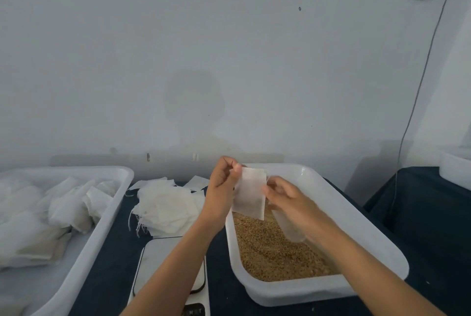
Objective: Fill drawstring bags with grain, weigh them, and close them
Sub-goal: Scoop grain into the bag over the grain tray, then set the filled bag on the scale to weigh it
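A flat, empty white drawstring bag (250, 192) hangs over the far end of the white grain tray (356, 229). My left hand (223, 183) pinches the bag's top left corner between thumb and fingers. My right hand (288, 198) touches the bag's right edge and also holds a translucent white scoop (289, 226) that points down toward the brown grain (275, 252). A pile of empty bags (165, 206) lies on the dark cloth left of my hands. The white scale (158, 262) sits below that pile, partly hidden by my left forearm.
A large white tray (102, 226) at the left holds several filled and folded bags. Another white container (456, 168) stands at the far right on a dark table. A cable (423, 73) runs down the wall from a socket.
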{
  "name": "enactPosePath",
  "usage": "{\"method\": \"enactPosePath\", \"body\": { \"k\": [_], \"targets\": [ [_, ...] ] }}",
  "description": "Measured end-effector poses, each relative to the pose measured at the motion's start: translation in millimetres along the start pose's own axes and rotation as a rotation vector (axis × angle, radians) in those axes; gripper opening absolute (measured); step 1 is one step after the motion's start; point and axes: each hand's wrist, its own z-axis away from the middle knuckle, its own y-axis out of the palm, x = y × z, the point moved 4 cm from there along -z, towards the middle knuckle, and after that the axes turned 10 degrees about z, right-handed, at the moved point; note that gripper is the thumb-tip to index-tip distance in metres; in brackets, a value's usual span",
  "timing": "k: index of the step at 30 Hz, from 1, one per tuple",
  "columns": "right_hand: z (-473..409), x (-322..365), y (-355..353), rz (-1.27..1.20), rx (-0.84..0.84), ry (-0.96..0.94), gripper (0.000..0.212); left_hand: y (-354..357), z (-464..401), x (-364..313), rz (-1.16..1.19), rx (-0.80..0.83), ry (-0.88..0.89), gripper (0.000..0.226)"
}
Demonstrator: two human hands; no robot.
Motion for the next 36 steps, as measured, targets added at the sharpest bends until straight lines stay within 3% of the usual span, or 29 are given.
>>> {"method": "enactPosePath", "body": {
  "k": [3,7,8,11,13,16,24,28,31,34,36],
  "targets": [
    [-2.7,17.7,23.5,-0.145,-0.120,-0.044,0.015,-11.8,10.8,-20.4,-0.029,0.030,0.061,0.014],
    [-7.2,25.4,65.7,-0.125,-0.205,-0.028,0.006,-53.7,33.8,-33.0,-0.230,-0.056,0.113,0.004],
    [-8.5,25.2,77.3,-0.105,-0.206,-0.028,0.005,-66.9,40.4,-32.1,-0.280,-0.073,0.093,0.011],
    [-11.9,24.0,109.3,-0.077,-0.182,-0.047,0.012,-106.1,60.0,-23.9,-0.367,-0.111,-0.035,0.036],
    [-15.6,19.4,125.8,-0.029,-0.185,-0.043,0.003,-127.7,69.6,-18.2,-0.463,-0.154,-0.103,0.031],
    [-20.7,11.7,147.2,0.054,-0.191,-0.025,0.026,-150.3,77.1,-9.6,-0.587,-0.231,-0.161,0.027],
    [-24.6,-12.0,173.4,0.312,-0.230,-0.041,0.025,-171.5,83.6,16.8,-0.714,-0.250,-0.250,0.033],
    [-22.8,-20.4,177.4,0.292,-0.217,-0.079,0.026,-175.4,84.0,19.8,-0.857,-0.216,-0.172,0.032],
    [-21.9,-25.2,175.6,0.259,-0.239,-0.094,0.021,-177.2,82.0,18.1,-0.829,-0.194,-0.099,0.033],
    [-20.2,-31.7,168.7,0.149,-0.306,-0.092,0.008,-186.8,82.6,11.8,-0.757,-0.284,-0.038,0.029],
    [-19.7,-38.4,164.6,0.089,-0.341,-0.062,0.010,-195.0,86.0,8.5,-0.724,-0.358,-0.016,0.023]
  ]
}}
